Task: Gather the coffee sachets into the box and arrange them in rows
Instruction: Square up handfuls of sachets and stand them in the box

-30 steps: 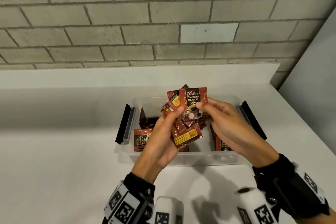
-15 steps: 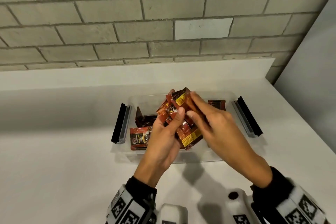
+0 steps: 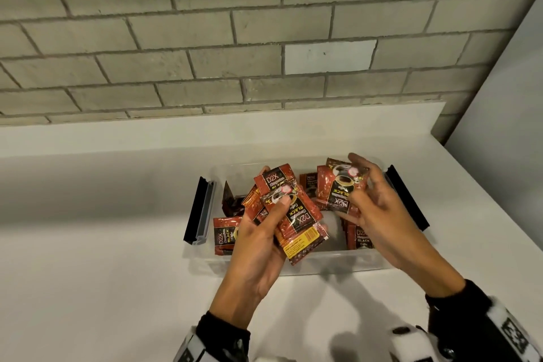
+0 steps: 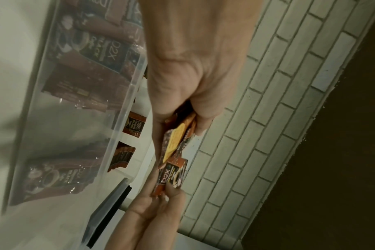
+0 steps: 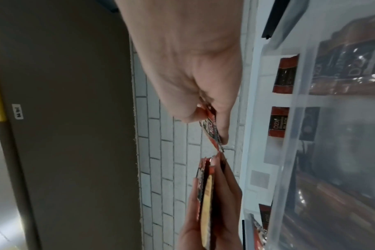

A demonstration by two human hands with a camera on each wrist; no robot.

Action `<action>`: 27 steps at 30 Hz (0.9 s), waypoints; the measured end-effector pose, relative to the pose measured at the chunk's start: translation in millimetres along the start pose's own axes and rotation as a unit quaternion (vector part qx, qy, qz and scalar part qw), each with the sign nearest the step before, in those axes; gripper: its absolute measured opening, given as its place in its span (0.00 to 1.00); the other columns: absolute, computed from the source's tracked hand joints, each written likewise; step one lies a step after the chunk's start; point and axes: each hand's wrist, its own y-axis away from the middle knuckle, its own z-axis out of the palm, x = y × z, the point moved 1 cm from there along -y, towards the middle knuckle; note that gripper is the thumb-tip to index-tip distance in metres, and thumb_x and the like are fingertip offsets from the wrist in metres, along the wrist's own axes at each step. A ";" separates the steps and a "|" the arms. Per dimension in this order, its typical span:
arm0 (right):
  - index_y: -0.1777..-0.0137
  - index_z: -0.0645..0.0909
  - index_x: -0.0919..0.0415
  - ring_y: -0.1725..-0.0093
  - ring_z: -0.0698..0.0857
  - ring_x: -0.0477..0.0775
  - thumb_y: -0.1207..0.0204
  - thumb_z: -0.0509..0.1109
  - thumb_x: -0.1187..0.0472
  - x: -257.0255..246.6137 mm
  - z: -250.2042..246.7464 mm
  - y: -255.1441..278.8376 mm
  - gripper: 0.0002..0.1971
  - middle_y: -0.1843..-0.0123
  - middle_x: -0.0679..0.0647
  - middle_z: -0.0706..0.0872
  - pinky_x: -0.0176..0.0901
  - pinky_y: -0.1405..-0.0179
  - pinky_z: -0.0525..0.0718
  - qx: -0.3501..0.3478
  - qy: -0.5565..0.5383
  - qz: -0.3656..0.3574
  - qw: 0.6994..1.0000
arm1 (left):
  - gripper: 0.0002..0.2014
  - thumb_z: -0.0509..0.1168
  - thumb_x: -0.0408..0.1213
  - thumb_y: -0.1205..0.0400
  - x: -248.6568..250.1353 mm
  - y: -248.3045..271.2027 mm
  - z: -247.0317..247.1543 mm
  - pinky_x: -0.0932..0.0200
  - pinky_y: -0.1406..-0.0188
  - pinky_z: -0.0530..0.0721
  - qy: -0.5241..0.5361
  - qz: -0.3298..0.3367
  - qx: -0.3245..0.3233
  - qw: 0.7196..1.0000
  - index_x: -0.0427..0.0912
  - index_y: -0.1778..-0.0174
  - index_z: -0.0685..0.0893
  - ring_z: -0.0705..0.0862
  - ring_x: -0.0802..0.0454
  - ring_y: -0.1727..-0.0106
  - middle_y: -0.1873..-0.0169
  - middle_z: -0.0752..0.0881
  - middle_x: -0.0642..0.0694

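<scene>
A clear plastic box [image 3: 332, 261] with black side latches stands on the white table, with red and black coffee sachets [image 3: 224, 235] lying loose inside. Above it my left hand [image 3: 258, 232] grips a fanned stack of sachets [image 3: 296, 220], thumb pressed on the top one. To the right, my right hand [image 3: 373, 200] pinches a single sachet [image 3: 342, 188] and holds it upside down over the box. In the left wrist view the stack [image 4: 178, 135] sticks out of my left fist. The right wrist view shows the single sachet [image 5: 211, 128] edge-on between thumb and fingers.
Right behind the table rises a grey brick wall [image 3: 235, 38]. A pale panel [image 3: 505, 126] closes off the right side. Black latches [image 3: 195, 211] flare out at both ends of the box. White tabletop [image 3: 88, 273] stretches to the left and in front.
My right hand has drawn one sachet off the stack and moved right with it. The left hand keeps the stack over the box. The view has tilted down slightly.
</scene>
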 end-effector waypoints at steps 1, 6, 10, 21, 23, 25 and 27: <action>0.24 0.62 0.38 0.44 0.88 0.53 0.17 0.55 0.73 1.4 -2.9 0.4 0.31 0.40 0.53 0.83 0.38 0.56 0.88 -0.002 -0.006 0.004 1.000 | 0.22 0.69 0.30 0.26 -0.1 -1.0 -2.0 0.34 0.45 0.85 -0.001 0.005 0.002 1.000 0.44 0.35 0.79 0.89 0.40 0.45 0.44 0.89 0.39; 0.30 0.69 0.44 0.47 0.89 0.57 0.17 0.54 0.73 2.3 -10.8 -0.9 0.25 0.38 0.59 0.81 0.50 0.54 0.90 0.017 -0.012 0.028 0.999 | 0.18 0.68 0.29 0.24 -3.0 -9.8 2.2 0.41 0.55 0.89 -0.005 0.021 0.021 1.000 0.48 0.39 0.80 0.90 0.42 0.48 0.48 0.90 0.43; 0.35 0.73 0.49 0.48 0.88 0.56 0.17 0.54 0.72 8.9 -6.9 -4.5 0.19 0.40 0.55 0.83 0.64 0.47 0.87 0.010 -0.056 0.075 0.996 | 0.19 0.69 0.28 0.26 -6.5 -10.2 7.9 0.45 0.59 0.90 -0.017 0.025 0.045 0.999 0.48 0.40 0.80 0.90 0.43 0.49 0.48 0.90 0.42; 0.40 0.69 0.57 0.50 0.89 0.48 0.31 0.75 0.71 12.2 -0.2 3.9 0.24 0.49 0.54 0.91 0.35 0.61 0.86 -0.041 0.022 0.042 0.998 | 0.27 0.71 0.25 0.28 -6.3 -2.8 3.9 0.38 0.49 0.87 -0.105 0.014 -0.024 0.994 0.43 0.33 0.78 0.89 0.39 0.46 0.45 0.89 0.38; 0.43 0.72 0.59 0.49 0.89 0.47 0.29 0.74 0.68 9.8 0.5 6.6 0.18 0.50 0.51 0.91 0.35 0.59 0.86 -0.059 0.041 0.031 0.997 | 0.27 0.72 0.25 0.30 -6.6 -1.6 2.4 0.39 0.50 0.88 -0.120 0.026 -0.017 0.992 0.44 0.34 0.78 0.90 0.39 0.48 0.47 0.90 0.39; 0.40 0.75 0.54 0.46 0.88 0.44 0.28 0.73 0.66 4.6 1.2 8.7 0.18 0.47 0.46 0.90 0.35 0.55 0.86 -0.056 0.066 0.009 0.996 | 0.26 0.72 0.25 0.29 -4.5 -1.8 -0.1 0.39 0.50 0.87 -0.124 0.039 -0.003 0.991 0.45 0.35 0.79 0.90 0.40 0.49 0.48 0.90 0.40; 0.36 0.76 0.47 0.43 0.87 0.47 0.27 0.72 0.64 -2.0 -1.9 9.7 0.21 0.45 0.44 0.87 0.42 0.53 0.88 -0.036 0.079 -0.018 0.996 | 0.25 0.71 0.25 0.28 -0.9 -2.0 -3.6 0.41 0.51 0.87 -0.123 0.050 0.009 0.991 0.44 0.36 0.79 0.90 0.41 0.50 0.49 0.91 0.41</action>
